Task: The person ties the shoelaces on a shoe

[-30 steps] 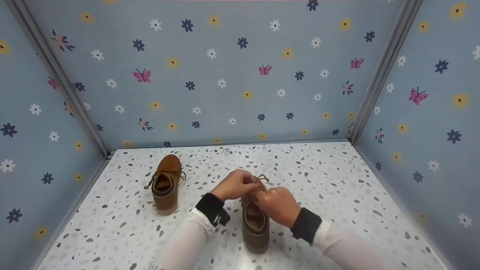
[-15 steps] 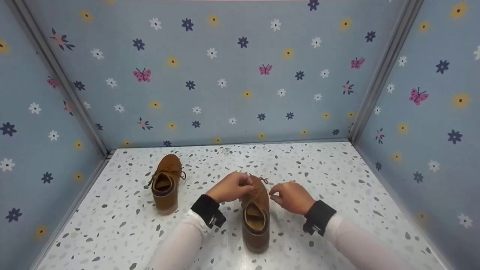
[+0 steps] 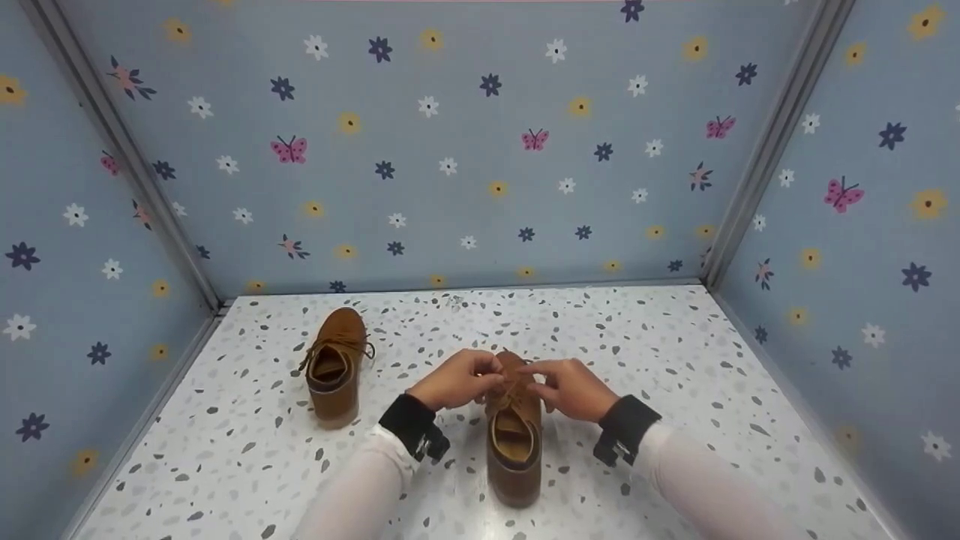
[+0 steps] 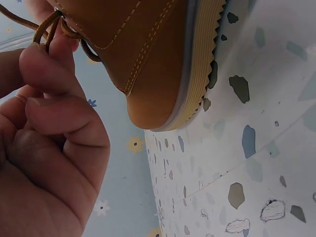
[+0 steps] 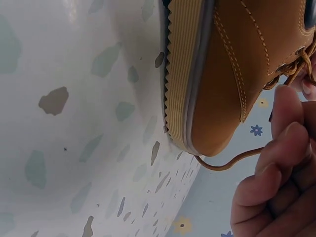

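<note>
A brown lace-up shoe (image 3: pixel 514 484) stands upright on the speckled surface, toe pointing away, between the two hands. At the left of its lacing, my left hand (image 3: pixel 455 379) pinches a loop of the brown shoelace (image 4: pixel 41 32), clear in the left wrist view. My right hand (image 3: pixel 576 390) is at the right side of the laces, index finger reaching over them and thumb apart below. In the right wrist view a loose lace end (image 5: pixel 222 167) runs from near the toe behind the right fingers (image 5: pixel 285 111); whether they touch it I cannot tell.
A matching brown shoe (image 3: pixel 335 403), its laces in place, stands upright to the left. The white speckled surface (image 3: pixel 637 337) is bounded by blue flowered panels (image 3: pixel 450 202) at the back and both sides, with grey metal strips (image 3: pixel 772 142) at the corners.
My right hand drew away from the laces to the right, then came back over them with its index finger extended. The left hand shifted slightly left and down, staying at the lace.
</note>
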Demonstrator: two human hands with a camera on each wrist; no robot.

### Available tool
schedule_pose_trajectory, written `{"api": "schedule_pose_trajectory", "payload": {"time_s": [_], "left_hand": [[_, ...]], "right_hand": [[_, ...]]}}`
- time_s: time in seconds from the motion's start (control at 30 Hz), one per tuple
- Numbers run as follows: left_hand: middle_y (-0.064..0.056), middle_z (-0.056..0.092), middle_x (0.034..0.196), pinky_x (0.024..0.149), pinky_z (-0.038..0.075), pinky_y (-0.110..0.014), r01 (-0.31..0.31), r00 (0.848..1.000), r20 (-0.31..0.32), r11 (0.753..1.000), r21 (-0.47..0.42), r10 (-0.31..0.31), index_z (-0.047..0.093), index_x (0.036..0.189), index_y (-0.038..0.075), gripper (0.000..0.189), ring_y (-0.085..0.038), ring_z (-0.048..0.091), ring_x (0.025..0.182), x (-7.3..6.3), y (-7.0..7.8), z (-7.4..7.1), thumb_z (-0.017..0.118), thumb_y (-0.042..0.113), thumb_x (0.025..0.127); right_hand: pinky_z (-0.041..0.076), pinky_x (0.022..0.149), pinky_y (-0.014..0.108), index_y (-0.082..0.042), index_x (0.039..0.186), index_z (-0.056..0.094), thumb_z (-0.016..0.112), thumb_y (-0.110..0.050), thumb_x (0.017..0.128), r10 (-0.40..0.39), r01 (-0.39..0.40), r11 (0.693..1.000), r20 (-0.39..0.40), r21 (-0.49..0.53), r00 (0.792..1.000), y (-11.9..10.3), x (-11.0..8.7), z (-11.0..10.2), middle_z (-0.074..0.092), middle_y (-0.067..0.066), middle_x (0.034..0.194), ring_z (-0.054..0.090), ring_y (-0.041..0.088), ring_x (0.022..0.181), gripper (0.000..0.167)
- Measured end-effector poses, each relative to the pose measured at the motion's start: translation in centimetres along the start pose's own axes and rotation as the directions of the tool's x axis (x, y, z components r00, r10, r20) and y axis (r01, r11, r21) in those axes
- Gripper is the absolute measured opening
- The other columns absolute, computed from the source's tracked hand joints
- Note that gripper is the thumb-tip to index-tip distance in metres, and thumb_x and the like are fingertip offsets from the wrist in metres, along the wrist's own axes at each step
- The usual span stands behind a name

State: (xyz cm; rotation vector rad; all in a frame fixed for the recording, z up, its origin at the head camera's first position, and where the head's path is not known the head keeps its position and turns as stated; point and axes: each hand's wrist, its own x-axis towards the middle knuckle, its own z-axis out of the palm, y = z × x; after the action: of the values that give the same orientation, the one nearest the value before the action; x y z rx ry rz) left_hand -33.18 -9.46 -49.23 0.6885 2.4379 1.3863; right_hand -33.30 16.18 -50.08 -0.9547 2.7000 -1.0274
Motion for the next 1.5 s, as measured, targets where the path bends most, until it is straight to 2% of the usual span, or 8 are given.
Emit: {"api": "schedule_pose_trajectory", "payload": {"time_s": [0.17,0.33,0.43,0.67,0.87,1.17,1.3,1.5], "left_hand": [[0.002,0.071,0.087,0.063,0.052,-0.027,-0.007,1.0,-0.019,1.0,-0.024,0.006,0.069,0.097,0.01,0.012,-0.027,0.066,0.075,-0.1,-0.3,0.2,0.063,0.018,0.103],[0.002,0.07,0.086,0.062,0.05,-0.025,-0.012,0.999,-0.053,0.999,-0.036,0.01,0.07,0.098,0.011,0.012,-0.017,0.062,0.071,-0.3,-0.6,0.5,0.064,0.021,0.103],[0.004,0.068,0.085,0.061,0.049,-0.024,-0.014,0.997,-0.073,0.999,-0.043,0.011,0.07,0.098,0.012,0.013,-0.013,0.06,0.069,-0.3,-0.7,0.7,0.065,0.022,0.103],[0.005,0.061,0.076,0.054,0.043,-0.022,-0.034,0.995,-0.102,0.988,-0.149,0.019,0.07,0.102,0.007,0.013,-0.01,0.054,0.061,-0.4,-0.9,1.4,0.064,0.019,0.104],[0.004,0.063,0.079,0.055,0.043,-0.021,-0.039,0.99,-0.138,0.978,-0.203,0.011,0.071,0.104,0.005,0.015,-0.01,0.054,0.063,-0.3,-1.2,1.9,0.065,0.02,0.103],[-0.001,0.067,0.085,0.057,0.047,-0.022,-0.027,0.988,-0.154,0.969,-0.247,-0.012,0.07,0.107,0.004,0.018,-0.012,0.058,0.068,-0.3,-1.7,2.1,0.065,0.022,0.104],[0.0,0.065,0.083,0.056,0.046,-0.021,-0.026,0.987,-0.158,0.961,-0.277,-0.018,0.07,0.107,0.003,0.019,-0.013,0.057,0.066,-0.4,-1.8,2.2,0.065,0.022,0.103],[0.003,0.063,0.081,0.055,0.043,-0.02,-0.035,0.984,-0.175,0.947,-0.32,-0.023,0.069,0.106,0.004,0.018,-0.01,0.054,0.064,-0.5,-2.1,2.8,0.065,0.022,0.103]], "right_hand": [[0.052,0.052,0.025,-0.024,0.146,0.062,0.061,-0.014,0.105,0.012,-0.014,0.999,0.044,0.051,0.999,0.5,0.1,0.1,0.079,0.009,0.095,0.072,0.033,0.061,0.042],[0.05,0.05,0.025,-0.025,0.147,0.059,0.059,-0.016,0.106,0.046,-0.053,0.992,0.071,0.11,0.996,0.9,0.3,0.5,0.075,0.006,0.08,0.065,0.015,0.055,0.042],[0.051,0.051,0.025,-0.024,0.142,0.063,0.061,-0.018,0.105,0.069,-0.079,0.985,0.069,0.153,0.995,1.1,0.4,0.7,0.072,0.005,0.074,0.063,0.014,0.054,0.037],[0.048,0.05,0.022,-0.013,0.104,0.072,0.068,-0.018,0.102,0.092,-0.094,0.961,0.019,0.259,0.996,1.2,0.7,1.3,0.072,0.018,0.068,0.066,0.045,0.059,0.007],[0.05,0.052,0.022,-0.016,0.106,0.073,0.068,-0.018,0.102,0.109,-0.106,0.957,0.003,0.27,0.994,1.4,0.7,1.4,0.073,0.012,0.069,0.067,0.034,0.058,0.007],[0.055,0.061,0.024,-0.019,0.113,0.078,0.07,-0.018,0.1,0.07,-0.074,0.95,0.023,0.305,0.997,1.6,0.4,1.8,0.078,0.006,0.091,0.066,0.009,0.069,0.015],[0.058,0.065,0.025,-0.018,0.116,0.077,0.07,-0.017,0.1,0.069,-0.071,0.948,0.016,0.311,0.997,1.4,0.3,2.3,0.079,0.007,0.102,0.068,0.008,0.073,0.018],[0.057,0.064,0.023,-0.013,0.107,0.076,0.069,-0.016,0.1,0.069,-0.055,0.957,-0.041,0.285,0.997,1.0,0.0,2.9,0.076,0.009,0.098,0.065,0.01,0.072,0.01]]}}
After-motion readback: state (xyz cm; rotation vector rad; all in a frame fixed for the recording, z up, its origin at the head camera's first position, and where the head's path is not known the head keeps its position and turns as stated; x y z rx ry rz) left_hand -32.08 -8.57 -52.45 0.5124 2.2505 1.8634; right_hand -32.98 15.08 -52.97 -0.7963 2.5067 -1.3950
